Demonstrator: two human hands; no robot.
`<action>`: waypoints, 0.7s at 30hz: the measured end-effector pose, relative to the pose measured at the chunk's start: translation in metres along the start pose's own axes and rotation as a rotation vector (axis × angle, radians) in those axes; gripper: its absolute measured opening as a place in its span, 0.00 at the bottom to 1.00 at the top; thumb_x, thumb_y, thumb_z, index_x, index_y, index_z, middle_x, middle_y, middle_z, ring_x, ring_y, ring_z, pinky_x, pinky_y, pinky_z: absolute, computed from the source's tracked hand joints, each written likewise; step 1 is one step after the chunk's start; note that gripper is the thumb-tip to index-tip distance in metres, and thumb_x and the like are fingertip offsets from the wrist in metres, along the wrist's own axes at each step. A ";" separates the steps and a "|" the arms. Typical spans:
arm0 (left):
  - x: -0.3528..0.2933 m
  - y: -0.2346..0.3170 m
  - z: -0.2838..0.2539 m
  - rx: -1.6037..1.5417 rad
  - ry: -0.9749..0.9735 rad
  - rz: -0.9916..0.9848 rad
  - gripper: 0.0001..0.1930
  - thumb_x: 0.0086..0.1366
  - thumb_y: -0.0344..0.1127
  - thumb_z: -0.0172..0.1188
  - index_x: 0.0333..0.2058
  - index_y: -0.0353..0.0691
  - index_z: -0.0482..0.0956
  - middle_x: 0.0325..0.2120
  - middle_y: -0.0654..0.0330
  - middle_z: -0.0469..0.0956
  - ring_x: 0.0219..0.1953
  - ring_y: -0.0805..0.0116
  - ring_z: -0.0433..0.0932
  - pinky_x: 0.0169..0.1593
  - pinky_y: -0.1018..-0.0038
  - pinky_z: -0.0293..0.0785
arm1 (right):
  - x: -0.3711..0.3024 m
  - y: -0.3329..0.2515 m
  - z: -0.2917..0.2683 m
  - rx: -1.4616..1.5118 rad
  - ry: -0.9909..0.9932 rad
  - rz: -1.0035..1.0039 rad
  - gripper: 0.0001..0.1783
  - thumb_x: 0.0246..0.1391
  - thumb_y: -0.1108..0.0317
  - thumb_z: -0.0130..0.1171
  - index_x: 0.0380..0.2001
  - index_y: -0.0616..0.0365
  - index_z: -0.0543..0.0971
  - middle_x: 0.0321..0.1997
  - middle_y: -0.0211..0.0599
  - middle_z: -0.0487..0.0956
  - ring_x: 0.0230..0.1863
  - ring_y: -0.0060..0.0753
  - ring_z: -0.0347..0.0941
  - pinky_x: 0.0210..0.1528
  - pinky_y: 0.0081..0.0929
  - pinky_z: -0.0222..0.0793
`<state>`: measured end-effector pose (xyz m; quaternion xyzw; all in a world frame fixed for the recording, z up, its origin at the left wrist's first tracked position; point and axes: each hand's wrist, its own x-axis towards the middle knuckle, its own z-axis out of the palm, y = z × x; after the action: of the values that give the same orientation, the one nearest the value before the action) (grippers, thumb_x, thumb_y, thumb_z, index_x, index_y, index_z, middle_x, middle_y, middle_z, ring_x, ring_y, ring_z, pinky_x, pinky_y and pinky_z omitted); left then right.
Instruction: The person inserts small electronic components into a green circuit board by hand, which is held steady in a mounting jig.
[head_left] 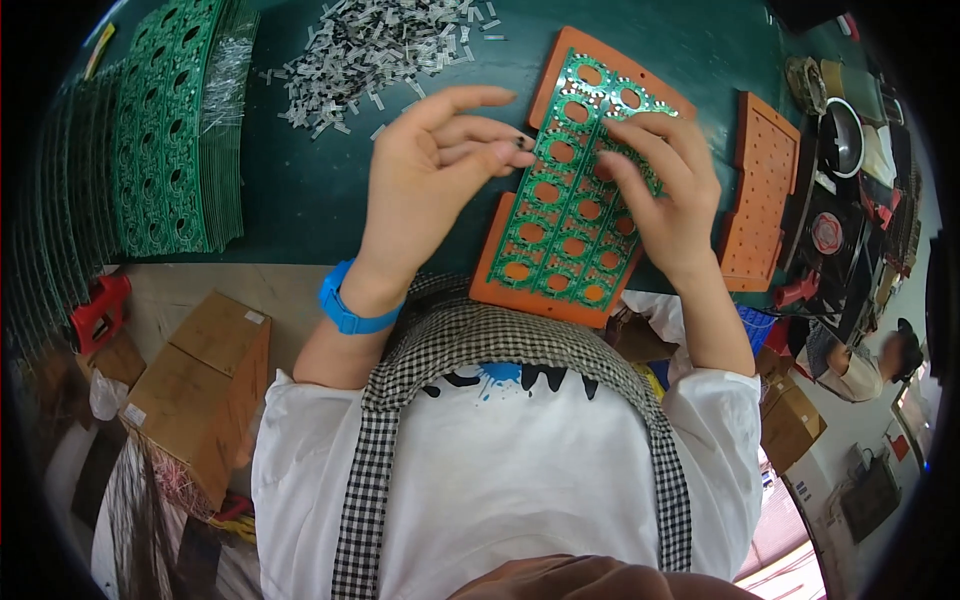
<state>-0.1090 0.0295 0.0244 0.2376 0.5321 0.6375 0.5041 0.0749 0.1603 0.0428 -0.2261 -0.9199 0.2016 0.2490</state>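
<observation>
And here at the dark green, smooth counter (310,190), the left hand (420,175) has thumb and fingertips drawn close in a pinch, a small dark piece (522,143) caught at their ends, right by the long edge of the circuit board panel (561,216)! The right hand (665,190) curls over that panel, thumb and forefinger parted by a narrow gap, fingertips down at its upper middle; whether they press on it, I cannot tell. What a panel: glossy green, tilted, rows of roundish cutouts ringed with tiny fittings, lying on a flat, matte orange tray (515,299) that shows bright through the holes. To the right sits a second orange plate (765,190), dotted with little holes, its edge notched. Up top, a loose heap of small strips (375,50), pale and dark, scattered every which way; over to the left, a thick stack of green boards (160,130), layered edges fanning, shiny clear plastic (228,80) along its side. Blue wristband (358,312) on the left wrist, black-and-white checked apron (365,500), white shirt (520,470) with black lettering, partly covered, around a blue splash. Below left, a brown cardboard box (205,360) wears a white label (255,317), its print too small to read.
</observation>
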 end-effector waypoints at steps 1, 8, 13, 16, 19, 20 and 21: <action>-0.001 0.000 0.005 -0.037 -0.032 -0.039 0.18 0.61 0.20 0.57 0.51 0.29 0.71 0.34 0.51 0.81 0.38 0.67 0.82 0.40 0.80 0.78 | 0.001 -0.007 0.001 0.122 -0.057 0.082 0.16 0.40 0.72 0.69 0.37 0.58 0.81 0.38 0.35 0.78 0.40 0.35 0.74 0.38 0.28 0.70; -0.004 0.001 0.018 -0.024 -0.132 -0.063 0.20 0.60 0.20 0.58 0.52 0.31 0.70 0.31 0.55 0.80 0.33 0.72 0.81 0.38 0.81 0.77 | 0.007 -0.018 0.006 0.508 -0.180 0.165 0.09 0.44 0.74 0.67 0.33 0.60 0.82 0.33 0.36 0.80 0.35 0.31 0.76 0.38 0.25 0.72; -0.003 0.002 0.014 -0.003 -0.226 -0.105 0.18 0.61 0.20 0.57 0.51 0.31 0.71 0.30 0.57 0.79 0.33 0.74 0.80 0.37 0.81 0.77 | 0.011 -0.006 -0.003 0.736 -0.184 0.391 0.03 0.50 0.75 0.61 0.30 0.62 0.80 0.30 0.35 0.79 0.33 0.24 0.74 0.38 0.21 0.69; 0.000 0.000 0.011 0.052 -0.181 -0.049 0.15 0.61 0.21 0.56 0.48 0.30 0.73 0.29 0.59 0.79 0.32 0.74 0.80 0.37 0.82 0.76 | 0.024 0.030 -0.009 0.241 -0.093 0.259 0.05 0.55 0.72 0.56 0.31 0.63 0.77 0.30 0.36 0.76 0.32 0.31 0.73 0.38 0.26 0.68; 0.001 0.002 0.008 0.071 -0.114 -0.053 0.15 0.62 0.21 0.57 0.48 0.28 0.74 0.34 0.58 0.78 0.35 0.72 0.78 0.41 0.80 0.75 | 0.032 0.060 -0.010 -0.011 -0.095 0.098 0.06 0.56 0.70 0.55 0.32 0.62 0.75 0.32 0.38 0.73 0.36 0.41 0.71 0.39 0.31 0.67; 0.002 0.001 0.007 0.061 -0.093 -0.032 0.14 0.62 0.21 0.57 0.46 0.28 0.75 0.34 0.58 0.78 0.35 0.72 0.79 0.41 0.79 0.75 | 0.032 0.065 -0.010 -0.028 -0.127 0.070 0.06 0.56 0.70 0.55 0.32 0.62 0.74 0.32 0.39 0.73 0.38 0.41 0.70 0.40 0.31 0.66; 0.002 0.000 0.005 0.053 -0.067 -0.011 0.12 0.61 0.21 0.58 0.45 0.28 0.76 0.33 0.58 0.78 0.35 0.72 0.79 0.41 0.79 0.75 | 0.033 0.066 -0.010 -0.040 -0.161 0.039 0.05 0.56 0.70 0.55 0.32 0.62 0.74 0.33 0.39 0.73 0.39 0.42 0.70 0.41 0.32 0.66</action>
<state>-0.1054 0.0333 0.0256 0.2691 0.5330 0.6120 0.5186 0.0756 0.2338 0.0304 -0.2318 -0.9363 0.2055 0.1656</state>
